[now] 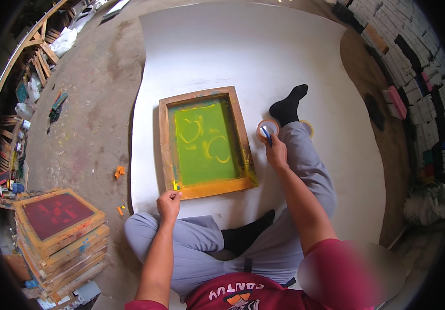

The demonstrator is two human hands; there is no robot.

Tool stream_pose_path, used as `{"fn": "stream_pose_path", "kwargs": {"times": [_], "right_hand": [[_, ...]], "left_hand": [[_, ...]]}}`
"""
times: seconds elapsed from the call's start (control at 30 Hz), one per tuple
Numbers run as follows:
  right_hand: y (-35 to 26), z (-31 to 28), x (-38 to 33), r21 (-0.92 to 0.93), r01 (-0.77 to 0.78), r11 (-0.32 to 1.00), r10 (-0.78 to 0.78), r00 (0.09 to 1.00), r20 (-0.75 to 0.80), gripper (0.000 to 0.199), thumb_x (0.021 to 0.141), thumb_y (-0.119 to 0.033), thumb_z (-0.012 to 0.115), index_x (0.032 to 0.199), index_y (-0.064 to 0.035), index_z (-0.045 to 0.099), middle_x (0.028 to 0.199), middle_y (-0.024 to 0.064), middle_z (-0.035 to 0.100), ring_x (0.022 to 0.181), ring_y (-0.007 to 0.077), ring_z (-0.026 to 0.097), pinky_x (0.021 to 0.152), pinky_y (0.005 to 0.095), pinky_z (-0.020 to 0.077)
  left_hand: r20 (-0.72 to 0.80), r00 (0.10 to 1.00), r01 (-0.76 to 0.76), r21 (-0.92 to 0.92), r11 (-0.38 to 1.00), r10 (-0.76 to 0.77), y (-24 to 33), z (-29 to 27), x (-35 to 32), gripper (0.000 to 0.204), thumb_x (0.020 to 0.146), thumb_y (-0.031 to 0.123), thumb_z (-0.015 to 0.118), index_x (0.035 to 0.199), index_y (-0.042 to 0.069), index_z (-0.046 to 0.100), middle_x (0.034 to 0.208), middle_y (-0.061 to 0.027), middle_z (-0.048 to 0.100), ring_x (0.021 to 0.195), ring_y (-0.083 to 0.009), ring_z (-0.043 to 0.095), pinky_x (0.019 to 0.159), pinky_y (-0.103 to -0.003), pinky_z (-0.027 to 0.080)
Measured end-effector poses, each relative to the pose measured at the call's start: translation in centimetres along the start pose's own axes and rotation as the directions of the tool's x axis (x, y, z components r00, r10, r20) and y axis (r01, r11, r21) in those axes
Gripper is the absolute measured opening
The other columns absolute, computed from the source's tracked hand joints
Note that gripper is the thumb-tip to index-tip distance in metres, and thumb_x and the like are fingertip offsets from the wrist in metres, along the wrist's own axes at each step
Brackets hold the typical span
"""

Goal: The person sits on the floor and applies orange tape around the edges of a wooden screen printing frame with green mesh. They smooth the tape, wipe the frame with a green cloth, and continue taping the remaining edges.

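Note:
On the white sheet lies a silk-screen printing frame [167, 147], its wooden border around green mesh that bears yellow heart-like outlines. My left hand [169, 205] is closed at its near left corner, thumb and fingertips pressed at the wood. A small bright yellow bit [175, 184] shows just above those fingertips; whether it is gripped or only sits on the frame is unclear. To the right of the frame, my right hand [276, 153] closes round a slim blue stick-like tool [267, 135]. The tool's far end is over a round orange-brown ring [259, 133] with a pale middle.
A yellow ring [310, 127] shows partly behind my right leg. At lower left stands a stack of wooden frames [75, 248], topped by one with red mesh [57, 214]. Orange scraps [120, 172] lie on the floor. White stacks [421, 57] line the right side.

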State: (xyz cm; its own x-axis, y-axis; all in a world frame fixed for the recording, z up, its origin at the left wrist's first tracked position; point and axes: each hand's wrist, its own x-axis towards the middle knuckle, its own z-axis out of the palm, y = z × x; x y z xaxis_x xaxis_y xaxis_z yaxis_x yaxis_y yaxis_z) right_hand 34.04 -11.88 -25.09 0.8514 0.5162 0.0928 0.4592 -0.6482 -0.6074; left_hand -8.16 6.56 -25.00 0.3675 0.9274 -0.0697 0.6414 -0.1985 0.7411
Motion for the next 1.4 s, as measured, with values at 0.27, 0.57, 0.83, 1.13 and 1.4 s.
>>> {"fn": "stream_pose_path", "kwargs": {"times": [0.27,0.57,0.83,1.13,1.4], "right_hand": [[3.3,2.9,-3.7,-0.187,0.203,0.961,-0.224,0.97,-0.094,0.041,0.099,-0.022,0.07,0.138,-0.014,0.057,0.108,0.0171,0.069,0.103,0.04,0.067,0.089,0.0515,0.0525],[-5.0,0.7,-5.5,0.298,0.451,0.841,-0.539,0.65,0.535,0.035,0.084,-0.034,0.083,0.109,-0.0106,0.076,0.11,0.011,0.073,0.114,0.035,0.064,0.103,0.0472,0.0482],[-3.2,0.9,-6.2,0.156,0.527,0.836,-0.488,0.582,0.651,0.034,0.082,-0.032,0.085,0.107,-0.009,0.079,0.109,0.0094,0.076,0.112,0.0324,0.067,0.105,0.0467,0.0469],[-5.1,-3.4,-4.8,0.427,-0.044,0.903,-0.28,0.693,0.664,0.025,0.093,-0.011,0.083,0.107,0.0069,0.073,0.093,0.0073,0.074,0.087,0.0138,0.069,0.079,0.03,0.0562],[-5.0,-3.0,-5.2,0.435,-0.236,0.869,-0.075,0.805,0.588,0.024,0.094,-0.016,0.083,0.102,0.0048,0.074,0.085,0.004,0.072,0.076,0.0112,0.067,0.07,0.0281,0.0567]], "left_hand": [[0.135,0.986,0.135,-0.309,0.941,-0.097,3.5,-2.9,-0.3,0.018,0.091,0.012,0.084,0.096,-0.004,0.078,0.084,-0.0065,0.077,0.074,-0.0092,0.066,0.068,-0.025,0.052],[0.036,0.997,-0.05,-0.454,0.89,0.075,4.7,-3.0,-0.8,0.011,0.089,0.005,0.086,0.093,-0.003,0.078,0.081,-0.0036,0.075,0.075,-0.0076,0.067,0.07,-0.024,0.054],[-0.043,0.967,-0.247,-0.387,0.889,0.25,6.3,-4.4,-0.8,0.011,0.087,0.003,0.086,0.09,-0.004,0.078,0.08,-0.0057,0.073,0.072,-0.0098,0.066,0.066,-0.026,0.053],[-0.075,0.984,-0.179,-0.449,0.875,0.163,7.0,-6.8,1.6,0.01,0.09,0.004,0.083,0.095,-0.004,0.078,0.09,-0.0055,0.077,0.084,-0.0097,0.068,0.08,-0.027,0.054],[0.039,0.998,-0.018,-0.496,0.868,0.043,4.8,-5.2,3.3,0.016,0.093,0.008,0.083,0.098,-0.006,0.078,0.085,-0.0051,0.077,0.076,-0.0061,0.068,0.071,-0.023,0.055]]}}
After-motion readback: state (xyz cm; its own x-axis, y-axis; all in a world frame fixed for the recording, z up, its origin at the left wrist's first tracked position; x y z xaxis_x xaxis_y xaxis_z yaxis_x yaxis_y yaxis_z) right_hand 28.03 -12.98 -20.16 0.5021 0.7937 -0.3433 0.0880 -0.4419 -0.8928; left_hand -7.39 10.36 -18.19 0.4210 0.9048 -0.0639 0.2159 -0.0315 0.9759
